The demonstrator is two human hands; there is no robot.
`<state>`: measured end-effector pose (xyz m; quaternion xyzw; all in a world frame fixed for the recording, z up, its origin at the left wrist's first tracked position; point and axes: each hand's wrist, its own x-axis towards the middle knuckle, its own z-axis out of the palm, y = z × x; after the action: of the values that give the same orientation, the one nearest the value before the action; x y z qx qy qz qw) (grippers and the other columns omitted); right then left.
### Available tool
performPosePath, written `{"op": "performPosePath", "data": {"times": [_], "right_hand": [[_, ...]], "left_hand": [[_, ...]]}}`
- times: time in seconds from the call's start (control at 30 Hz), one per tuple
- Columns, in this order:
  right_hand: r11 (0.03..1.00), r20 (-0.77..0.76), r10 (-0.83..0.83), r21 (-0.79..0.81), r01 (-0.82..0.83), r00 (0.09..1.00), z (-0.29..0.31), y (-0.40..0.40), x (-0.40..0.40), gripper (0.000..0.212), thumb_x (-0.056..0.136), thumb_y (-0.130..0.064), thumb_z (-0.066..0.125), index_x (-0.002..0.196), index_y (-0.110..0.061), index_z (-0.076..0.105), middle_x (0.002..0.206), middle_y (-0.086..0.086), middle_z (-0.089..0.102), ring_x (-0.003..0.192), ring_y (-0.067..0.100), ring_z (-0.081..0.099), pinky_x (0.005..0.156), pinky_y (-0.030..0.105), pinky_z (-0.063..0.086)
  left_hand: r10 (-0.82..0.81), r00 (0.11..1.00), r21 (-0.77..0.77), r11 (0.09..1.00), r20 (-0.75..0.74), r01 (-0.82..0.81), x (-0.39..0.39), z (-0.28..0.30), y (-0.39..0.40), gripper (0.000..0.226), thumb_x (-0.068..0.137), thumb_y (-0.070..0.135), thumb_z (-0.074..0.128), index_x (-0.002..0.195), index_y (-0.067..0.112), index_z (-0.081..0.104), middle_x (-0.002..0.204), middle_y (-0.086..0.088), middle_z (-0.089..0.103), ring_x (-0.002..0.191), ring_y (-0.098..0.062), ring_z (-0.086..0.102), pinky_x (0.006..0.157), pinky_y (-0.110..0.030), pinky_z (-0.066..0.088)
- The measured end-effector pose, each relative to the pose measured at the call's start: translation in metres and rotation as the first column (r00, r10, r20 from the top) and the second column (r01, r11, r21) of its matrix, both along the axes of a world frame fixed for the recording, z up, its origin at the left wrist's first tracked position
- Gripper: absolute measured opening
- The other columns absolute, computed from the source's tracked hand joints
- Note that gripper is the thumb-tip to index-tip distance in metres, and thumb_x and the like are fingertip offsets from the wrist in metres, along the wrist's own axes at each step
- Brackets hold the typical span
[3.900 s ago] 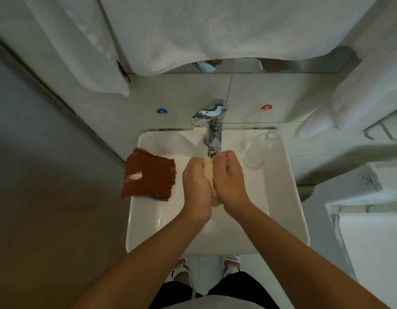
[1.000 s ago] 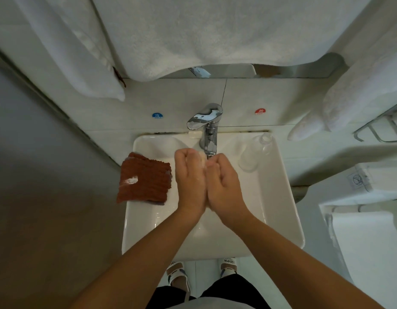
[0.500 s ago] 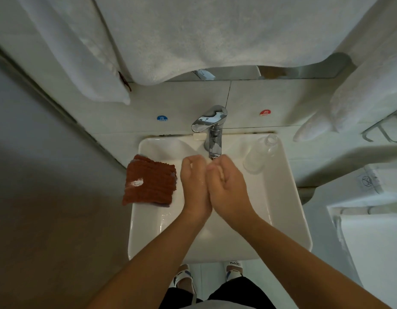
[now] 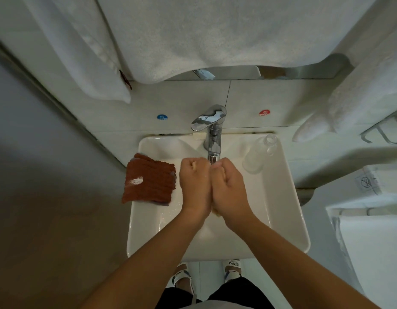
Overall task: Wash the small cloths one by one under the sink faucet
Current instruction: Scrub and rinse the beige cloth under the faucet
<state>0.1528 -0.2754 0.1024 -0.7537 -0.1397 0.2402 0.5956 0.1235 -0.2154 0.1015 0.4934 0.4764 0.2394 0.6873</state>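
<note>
Fists meet over the middle of the sink (image 4: 288, 219): your left hand (image 4: 195, 186) and right hand (image 4: 229, 188) are both curled tight on a pale small cloth (image 4: 216, 213), mostly hidden between them under the faucet (image 4: 212, 132). It likely handles soft, limp and slippery; grip its bunched bulk. Rust cloths (image 4: 149, 181) wait on the sink's left rim.

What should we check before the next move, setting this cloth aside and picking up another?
1. Left hand grips the pale cloth: ok.
2. Right hand grips it too: ok.
3. Hands directly under the faucet: ok.
4. Water running: cannot tell.
5. Brown cloths waiting on the sink's left rim: ok.
6. Bottle clear of the hands: ok.
</note>
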Motion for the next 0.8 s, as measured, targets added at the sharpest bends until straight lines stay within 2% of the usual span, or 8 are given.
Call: {"op": "performPosePath", "data": {"times": [0.07,0.2,0.3,0.37,0.43,0.53,0.67,0.8], "right_hand": [[0.998,0.037,0.049,0.044,-0.05,0.998,0.006,-0.001,0.001,0.019,0.096,-0.016,0.048,0.085,-0.002,0.052,0.07,0.005,0.053,0.064,0.01,0.05,0.058,0.028,0.045],[0.998,0.078,-0.048,0.037,0.045,0.996,0.013,0.001,0.004,0.019,0.102,-0.016,0.048,0.083,-0.017,0.051,0.072,-0.002,0.054,0.065,0.005,0.051,0.063,0.028,0.046],[0.995,0.183,0.073,0.051,-0.083,0.98,0.017,0.001,0.0,0.023,0.103,-0.012,0.048,0.08,-0.018,0.05,0.07,-0.002,0.052,0.063,0.005,0.05,0.059,0.024,0.043],[0.999,0.127,-0.017,0.044,0.011,0.992,0.014,0.002,0.01,0.022,0.105,-0.017,0.046,0.083,-0.018,0.051,0.073,-0.001,0.055,0.065,0.005,0.053,0.061,0.026,0.046],[0.999,0.11,-0.032,0.004,0.032,0.993,0.007,0.002,0.013,0.021,0.105,-0.021,0.044,0.085,-0.017,0.05,0.076,0.002,0.056,0.067,0.007,0.053,0.063,0.032,0.047],[0.991,0.171,0.136,-0.025,-0.133,0.976,-0.004,-0.001,0.004,0.019,0.102,-0.018,0.045,0.086,-0.009,0.05,0.075,0.008,0.054,0.067,0.01,0.051,0.062,0.035,0.046],[0.999,0.084,-0.035,0.004,0.035,0.996,-0.009,0.0,0.01,0.02,0.106,-0.018,0.044,0.09,-0.008,0.05,0.077,0.006,0.056,0.068,0.007,0.053,0.063,0.03,0.047],[0.996,0.039,0.048,0.079,-0.051,0.998,-0.004,0.0,-0.001,0.014,0.104,-0.017,0.046,0.093,-0.013,0.054,0.081,0.007,0.061,0.076,0.02,0.062,0.064,0.035,0.056]], "left_hand": [[-0.003,0.999,0.022,1.0,0.052,0.002,-0.005,0.002,-0.002,0.008,0.097,0.01,0.053,0.09,0.014,0.054,0.076,0.001,0.059,0.072,-0.016,0.059,0.061,-0.033,0.049],[-0.034,0.99,0.178,0.984,0.139,0.008,-0.004,0.012,-0.007,0.016,0.102,0.006,0.046,0.088,0.01,0.051,0.069,0.007,0.055,0.062,-0.003,0.055,0.056,-0.02,0.046],[0.073,0.977,0.148,0.983,0.201,-0.104,-0.001,0.017,-0.001,0.018,0.099,-0.004,0.042,0.084,0.004,0.049,0.066,0.006,0.049,0.054,0.001,0.049,0.052,-0.014,0.042],[0.011,0.97,0.096,0.995,0.244,-0.035,-0.001,0.014,-0.006,0.023,0.101,0.001,0.041,0.08,0.009,0.047,0.062,0.01,0.05,0.056,-0.002,0.049,0.052,-0.018,0.043],[-0.018,0.976,0.09,0.996,0.215,-0.002,0.002,0.008,-0.005,0.024,0.102,0.002,0.041,0.08,0.01,0.047,0.06,0.013,0.051,0.056,-0.001,0.049,0.052,-0.018,0.042],[0.018,0.99,0.119,0.992,0.141,-0.035,0.001,-0.004,0.004,0.02,0.1,0.001,0.042,0.081,0.008,0.047,0.065,0.01,0.049,0.056,0.0,0.048,0.054,-0.018,0.042],[-0.17,0.982,0.167,0.974,0.087,0.154,-0.006,-0.014,-0.004,0.018,0.103,0.014,0.048,0.087,0.017,0.052,0.072,0.007,0.059,0.069,-0.008,0.059,0.06,-0.024,0.05],[-0.136,0.984,0.191,0.975,0.113,0.113,-0.008,-0.016,0.008,0.019,0.102,0.013,0.051,0.084,0.02,0.054,0.071,0.005,0.061,0.07,-0.013,0.062,0.057,-0.028,0.051]]}}
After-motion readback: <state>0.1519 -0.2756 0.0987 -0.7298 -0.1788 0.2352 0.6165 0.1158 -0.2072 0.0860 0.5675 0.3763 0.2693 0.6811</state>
